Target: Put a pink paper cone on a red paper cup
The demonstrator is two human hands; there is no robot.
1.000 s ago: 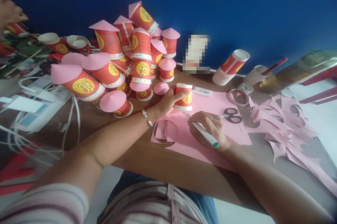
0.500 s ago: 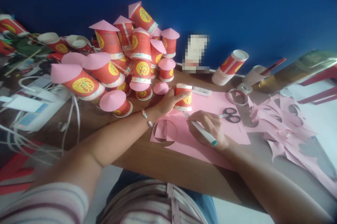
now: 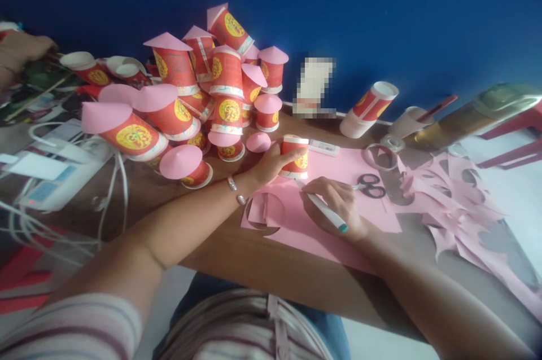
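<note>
My left hand (image 3: 271, 163) is wrapped round a red paper cup (image 3: 296, 165) with a yellow emblem, which stands on pink paper (image 3: 313, 236). In my right hand (image 3: 336, 202) is a white marker (image 3: 324, 210) with a green end, held like a pen, its tip side toward the foot of the cup. Black-handled scissors (image 3: 370, 185) lie on the paper just right of that hand. A round hole and loose pink pieces (image 3: 259, 210) show at the paper's left end.
Red cups with pink cone tops (image 3: 226, 72) are piled at the left. A white power strip (image 3: 55, 174) with cables lies beyond them. Pink scraps (image 3: 457, 196), tape rolls (image 3: 381, 157), stacked cups (image 3: 370, 109) and a bottle (image 3: 461, 120) are at the right. Another person's hand (image 3: 25, 52) reaches in far left.
Another person's hand has come into view at the far left, over the cups there. My own hands, the cup and the marker hold nearly the same place.
</note>
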